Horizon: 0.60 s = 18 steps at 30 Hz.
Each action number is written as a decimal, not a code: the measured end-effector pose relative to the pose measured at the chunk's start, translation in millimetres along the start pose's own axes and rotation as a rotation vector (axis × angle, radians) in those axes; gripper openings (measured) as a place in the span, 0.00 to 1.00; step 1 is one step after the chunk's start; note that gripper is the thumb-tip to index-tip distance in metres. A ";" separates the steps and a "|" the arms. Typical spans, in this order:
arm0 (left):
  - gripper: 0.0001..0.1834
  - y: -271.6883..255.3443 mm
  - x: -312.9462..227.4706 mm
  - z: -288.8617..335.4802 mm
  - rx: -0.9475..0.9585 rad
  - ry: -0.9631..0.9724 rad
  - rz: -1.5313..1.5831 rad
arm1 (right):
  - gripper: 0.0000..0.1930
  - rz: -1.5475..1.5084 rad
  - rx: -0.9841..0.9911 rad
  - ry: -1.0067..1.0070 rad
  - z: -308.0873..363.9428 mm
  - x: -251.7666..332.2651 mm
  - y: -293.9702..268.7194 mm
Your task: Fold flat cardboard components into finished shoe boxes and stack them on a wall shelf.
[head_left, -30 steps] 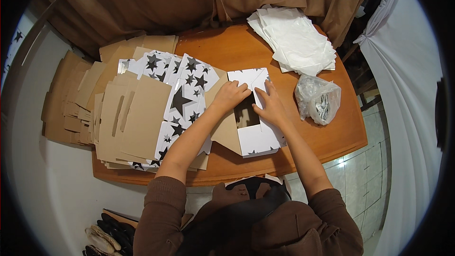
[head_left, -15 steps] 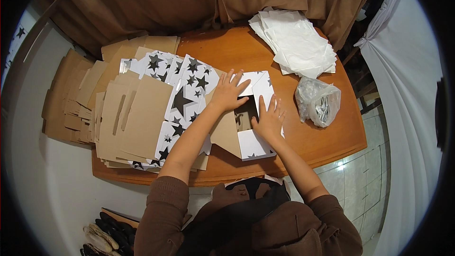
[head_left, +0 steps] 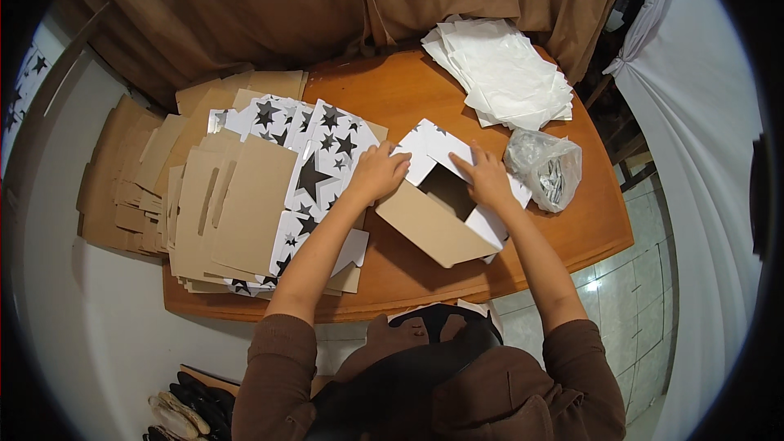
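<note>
A partly folded cardboard box (head_left: 433,216), white with black stars outside and brown inside, stands open on the wooden table (head_left: 572,229). My left hand (head_left: 377,173) presses on its left flap and wall. My right hand (head_left: 488,177) grips its right wall, fingers hooked over the rim into the opening. Both hands are on the same box.
A stack of flat star-printed box blanks (head_left: 314,159) and brown cardboard blanks (head_left: 220,204) lies left of the box. White paper sheets (head_left: 502,73) lie at the back right. A clear plastic bag (head_left: 545,167) sits beside my right hand. Brown curtain behind.
The flat blank has been opened up into a box shape with a brown wall raised toward me. My hands moved apart to its two sides.
</note>
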State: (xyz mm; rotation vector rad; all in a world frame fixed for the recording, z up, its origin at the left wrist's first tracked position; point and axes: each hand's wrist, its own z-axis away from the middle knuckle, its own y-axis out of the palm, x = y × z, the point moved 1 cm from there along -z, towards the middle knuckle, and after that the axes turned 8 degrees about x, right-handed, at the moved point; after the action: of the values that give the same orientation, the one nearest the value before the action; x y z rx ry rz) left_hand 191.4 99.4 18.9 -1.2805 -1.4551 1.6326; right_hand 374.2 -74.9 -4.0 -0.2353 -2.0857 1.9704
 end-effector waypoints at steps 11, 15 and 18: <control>0.23 1.6 -29.3 103.4 0.075 0.043 0.176 | 0.39 -0.208 0.044 -0.257 20.1 2.4 -5.0; 0.27 10.7 -29.2 121.0 0.163 -0.030 0.361 | 0.37 -0.205 0.020 -0.314 20.5 19.7 -3.3; 0.26 8.5 -40.6 123.6 0.121 0.066 0.267 | 0.37 -0.218 -0.036 -0.363 23.2 28.6 0.9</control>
State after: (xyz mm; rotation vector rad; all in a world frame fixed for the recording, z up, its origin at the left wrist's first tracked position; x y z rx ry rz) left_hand 93.4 13.5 13.4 -1.4931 -1.1661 1.8001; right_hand 340.0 -88.6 -3.7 0.3560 -2.2455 1.9569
